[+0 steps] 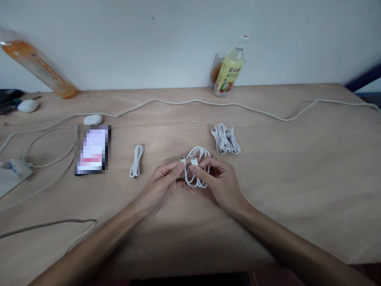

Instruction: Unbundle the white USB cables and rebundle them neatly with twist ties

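Observation:
A loosely coiled white USB cable [197, 183] hangs between my two hands, just above the table near its middle. My left hand [166, 178] pinches the small plug end between thumb and forefinger, its other fingers curled below. The wider USB-A plug is pinched by my right hand [222, 178], beside the other plug, with both metal ends pointing away from me. To the left of my hands lies a single folded white cable [136, 161]. Beyond my right hand, several bundled white cables [225, 139] rest in a pile.
A phone [93, 151] with a blurred screen lies left, near a white earbud case [93, 119]. One long white cord [190, 102] crosses the table's back. An orange drink bottle [41, 69] and a yellow drink bottle [229, 71] stand by the wall. A power strip [14, 174] sits far left.

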Demonstrator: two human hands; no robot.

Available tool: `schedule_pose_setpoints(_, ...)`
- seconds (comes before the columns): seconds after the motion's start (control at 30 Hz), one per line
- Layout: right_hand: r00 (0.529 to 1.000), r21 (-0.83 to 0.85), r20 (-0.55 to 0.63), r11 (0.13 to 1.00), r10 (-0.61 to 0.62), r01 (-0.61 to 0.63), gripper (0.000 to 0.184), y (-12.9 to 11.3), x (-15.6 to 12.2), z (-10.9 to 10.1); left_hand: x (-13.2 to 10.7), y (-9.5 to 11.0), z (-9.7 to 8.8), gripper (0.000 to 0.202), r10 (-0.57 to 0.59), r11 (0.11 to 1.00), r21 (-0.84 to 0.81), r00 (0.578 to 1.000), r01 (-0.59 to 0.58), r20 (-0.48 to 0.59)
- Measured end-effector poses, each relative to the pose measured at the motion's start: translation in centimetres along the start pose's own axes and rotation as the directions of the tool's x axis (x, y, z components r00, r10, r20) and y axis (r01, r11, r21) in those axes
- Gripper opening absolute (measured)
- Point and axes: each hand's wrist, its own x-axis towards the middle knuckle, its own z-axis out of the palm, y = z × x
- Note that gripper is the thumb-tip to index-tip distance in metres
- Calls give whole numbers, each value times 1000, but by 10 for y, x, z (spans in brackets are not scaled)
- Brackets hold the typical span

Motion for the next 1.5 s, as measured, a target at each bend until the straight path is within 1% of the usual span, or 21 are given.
schedule_pose_setpoints(0.17,1000,-20,1,1000,-3,3,32,1,0,0,0,1,0,33,3,1000,-7,1000,-3,8)
schedule_pose_setpoints(0.47,1000,-27,-9,1000,-14,13,30,1,0,0,1,0,0,34,5,1000,-10,1000,-5,10)
schedule_pose_setpoints(0.7,1000,11,-1,1000,-11,11,26,0,0,1,0,-1,-1,34,3,1000,1,1000,-3,7)
schedule_pose_setpoints(1.03,1000,17,-8,1000,-12,12,28,0,0,1,1,-1,-1,34,9,1000,0,1000,-9,16)
schedule_pose_setpoints(1.27,1000,-15,-24,1000,0,0,27,1,0,0,1,0,-1,36,6,1000,10,1000,-6,5)
schedule_pose_setpoints(1.5,1000,11,-6,1000,-1,1,25,0,0,0,1,-1,-1,36,2,1000,9,1000,-2,13)
